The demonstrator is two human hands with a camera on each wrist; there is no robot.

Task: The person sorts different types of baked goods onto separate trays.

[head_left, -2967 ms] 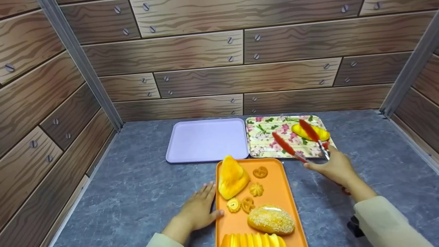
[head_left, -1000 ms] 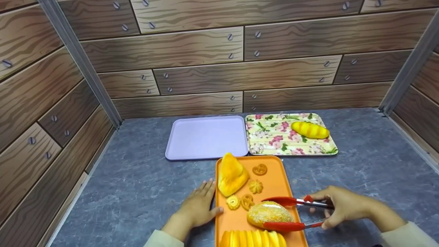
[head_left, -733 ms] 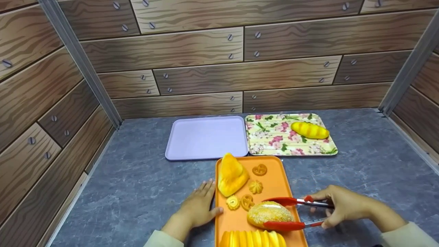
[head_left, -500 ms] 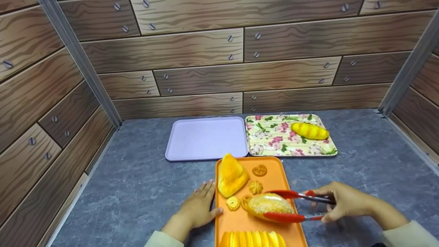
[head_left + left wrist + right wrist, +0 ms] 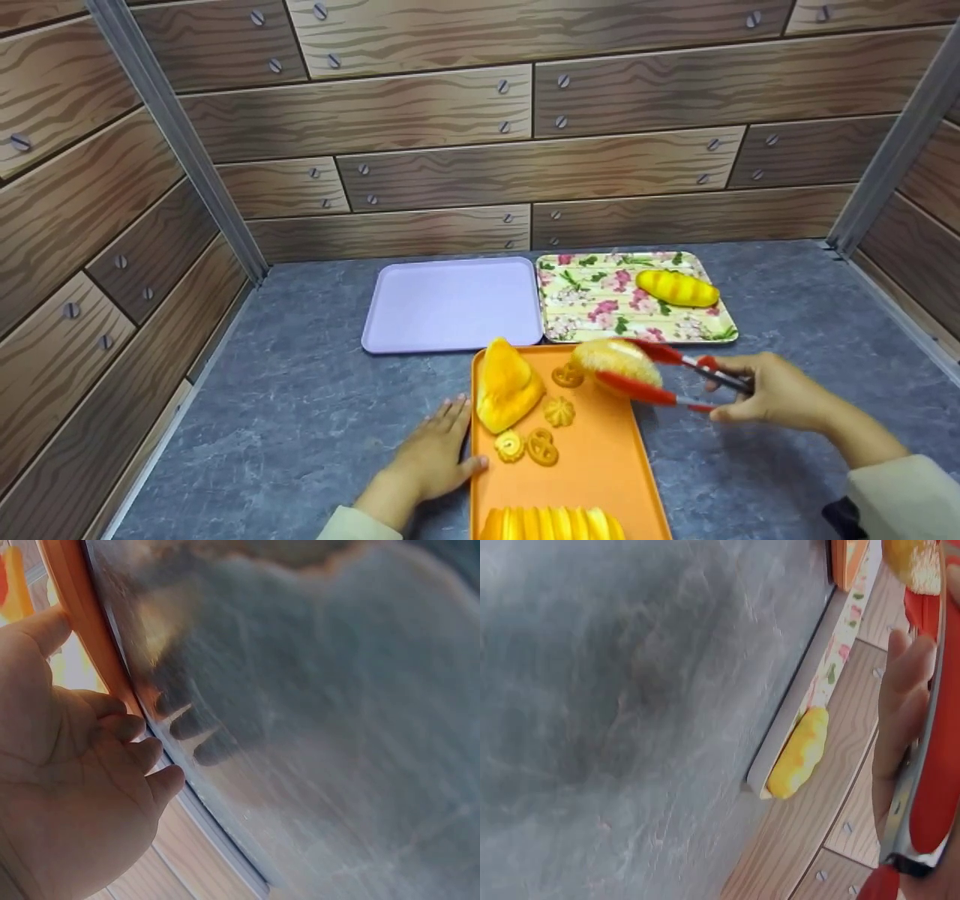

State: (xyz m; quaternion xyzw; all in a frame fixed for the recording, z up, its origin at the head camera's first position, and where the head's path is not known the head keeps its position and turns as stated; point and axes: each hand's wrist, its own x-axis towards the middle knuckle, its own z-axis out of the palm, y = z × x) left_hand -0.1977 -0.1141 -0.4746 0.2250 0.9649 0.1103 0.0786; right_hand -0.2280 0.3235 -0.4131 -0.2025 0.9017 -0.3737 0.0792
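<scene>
In the head view my right hand grips red-tipped tongs, which pinch a seed-topped bread roll over the far right part of the orange tray. The right wrist view has the tongs up close, with the roll at their tips. My left hand lies flat by the tray's left edge, its thumb at the rim. The left wrist view looks at the palm of that left hand, fingers fairly straight beside the orange rim.
On the orange tray are a triangular bread, a sliced loaf and several small cookies. Behind it stand a lilac tray and a flowered tray bearing a yellow bread. Wood-patterned walls enclose the table.
The right hand brought the tongs from the flowered tray down to the seeded roll, closed them around it and lifted it toward the tray's far end. The left hand stayed put.
</scene>
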